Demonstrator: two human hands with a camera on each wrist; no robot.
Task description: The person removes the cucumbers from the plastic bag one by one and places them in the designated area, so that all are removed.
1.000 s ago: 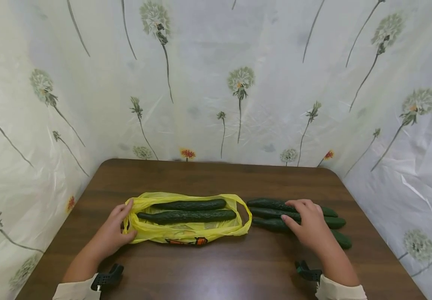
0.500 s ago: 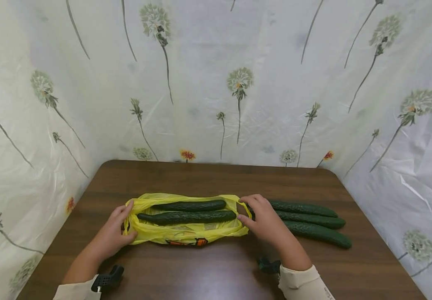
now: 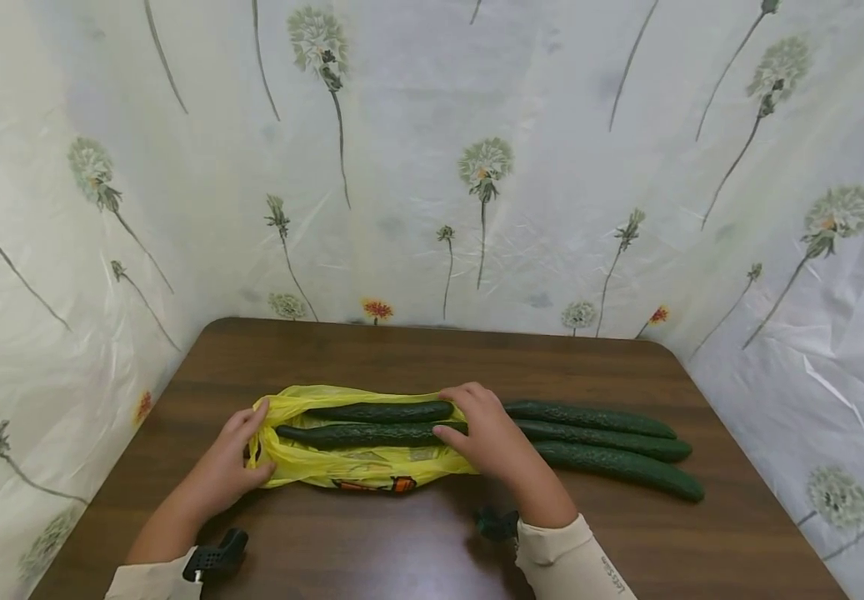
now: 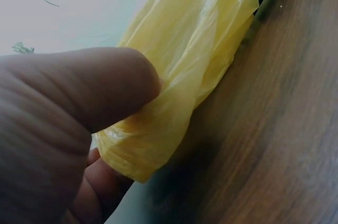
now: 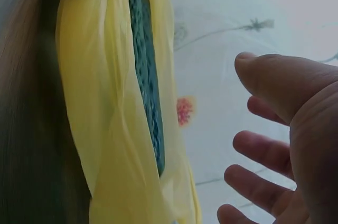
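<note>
A yellow plastic bag [image 3: 304, 467] lies on its side with its opening facing up. Inside it, two dark green cucumbers, a rear one [image 3: 379, 412] and a front one [image 3: 364, 436], lie side by side. My left hand [image 3: 223, 468] holds the bag's left end; the left wrist view has its thumb [image 4: 116, 84] on the yellow plastic and fingers behind. Over the bag's right end is my right hand [image 3: 487, 437], covering part of the front cucumber. Its fingers [image 5: 259, 150] are spread and loosely bent in the right wrist view, apart from the bag, holding nothing.
Three more cucumbers [image 3: 626, 471] lie together on the brown wooden table [image 3: 417, 354], right of the bag, their left ends partly behind my right hand. A pale floral sheet [image 3: 409, 167] hangs around the table's back and sides.
My right hand has moved left from above the three loose cucumbers, past the bag's right handle, to over the bag's right end. My left hand has stayed at the left end.
</note>
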